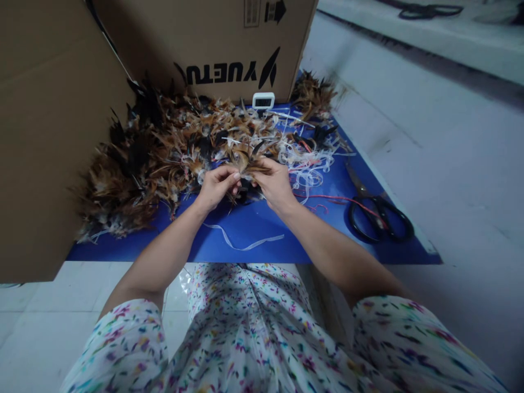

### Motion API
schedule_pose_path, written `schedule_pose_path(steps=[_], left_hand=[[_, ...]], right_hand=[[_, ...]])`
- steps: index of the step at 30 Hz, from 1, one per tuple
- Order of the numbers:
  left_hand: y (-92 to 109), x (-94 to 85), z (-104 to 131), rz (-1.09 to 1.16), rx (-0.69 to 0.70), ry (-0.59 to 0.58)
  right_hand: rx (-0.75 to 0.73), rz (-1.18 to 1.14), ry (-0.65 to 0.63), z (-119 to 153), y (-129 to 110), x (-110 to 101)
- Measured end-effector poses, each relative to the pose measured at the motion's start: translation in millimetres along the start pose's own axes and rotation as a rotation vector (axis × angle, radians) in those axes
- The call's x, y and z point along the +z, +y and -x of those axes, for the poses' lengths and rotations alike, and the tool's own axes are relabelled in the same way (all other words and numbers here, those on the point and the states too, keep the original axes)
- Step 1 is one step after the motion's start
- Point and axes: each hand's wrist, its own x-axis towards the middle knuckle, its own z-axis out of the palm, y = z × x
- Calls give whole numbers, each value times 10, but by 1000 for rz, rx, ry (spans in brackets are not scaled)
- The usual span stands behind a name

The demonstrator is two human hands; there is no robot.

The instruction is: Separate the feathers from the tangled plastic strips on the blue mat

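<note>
My left hand (219, 187) and my right hand (273, 183) meet over the near side of the blue table top (245, 224). Between them is a small bunch of brown feathers (245, 158). The fingers of both hands are closed in a pinch on it, the left at its pale lower end and the right along its side. A large heap of brown and black feathers (164, 147) lies just beyond and to the left. A loose white ribbon (241, 248) lies in front of my hands.
Black-handled scissors (379, 218) lie at the right, with a red string (339, 197) across them. Tangled white ribbons (311, 164) lie right of my hands. A small white digital clock (263, 100) stands before a cardboard box (204, 38). Another carton (53, 136) rises at left.
</note>
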Motion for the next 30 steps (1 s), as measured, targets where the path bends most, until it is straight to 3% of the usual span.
schedule_pose_path(steps=[10, 16, 21, 23, 26, 28, 30], left_hand=[[17, 2, 0, -14, 8, 34], [20, -43, -12, -26, 25, 33], [66, -116, -52, 54, 35, 137], [94, -157, -76, 90, 46, 196], [139, -224, -114, 129, 74, 256], [173, -261, -132, 155, 94, 293], [209, -283, -137, 171, 110, 317]], right_hand=[[23, 20, 40, 16, -12, 40], [67, 30, -5, 11, -63, 42], [93, 11, 46, -43, -177, -58], [36, 79, 82, -80, -208, -118], [-186, 305, 85, -98, -296, -143], [-301, 427, -27, -24, -452, -79], [-315, 381, -174, 150, -702, 56]])
